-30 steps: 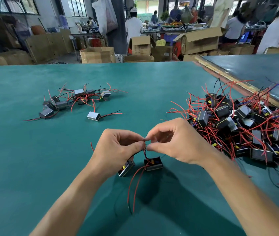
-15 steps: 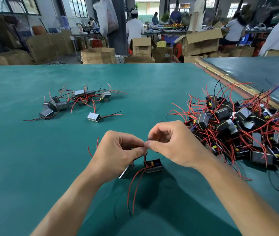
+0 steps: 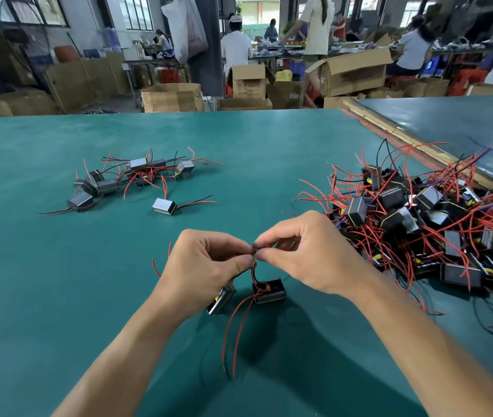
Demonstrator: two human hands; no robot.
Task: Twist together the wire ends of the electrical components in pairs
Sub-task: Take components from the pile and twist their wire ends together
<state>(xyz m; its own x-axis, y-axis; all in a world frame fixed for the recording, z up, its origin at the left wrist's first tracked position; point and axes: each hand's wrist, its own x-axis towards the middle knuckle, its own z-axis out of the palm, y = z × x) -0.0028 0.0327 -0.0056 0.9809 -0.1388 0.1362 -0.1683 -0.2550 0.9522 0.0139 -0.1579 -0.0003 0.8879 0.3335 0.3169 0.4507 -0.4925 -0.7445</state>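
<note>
My left hand [image 3: 206,263] and my right hand [image 3: 305,254] meet fingertip to fingertip above the green table [image 3: 43,296], both pinching the wire ends [image 3: 254,256] of two small black components. One component [image 3: 269,291] hangs just below the pinch, its red and black leads trailing toward me. The other component [image 3: 220,300] sits under my left palm, partly hidden. A big heap of loose components [image 3: 419,215] with red wires lies to the right. A smaller group of components [image 3: 128,179] rests at the far left, with a single one [image 3: 164,205] nearer.
A second green table [image 3: 449,121] adjoins at the right behind a wooden strip. Beyond the far edge stand cardboard boxes [image 3: 173,97] and several people at work benches.
My hands stayed together at the pinch while the fingers shifted slightly on the wires. The hanging component turned a little. The view tilted slightly.
</note>
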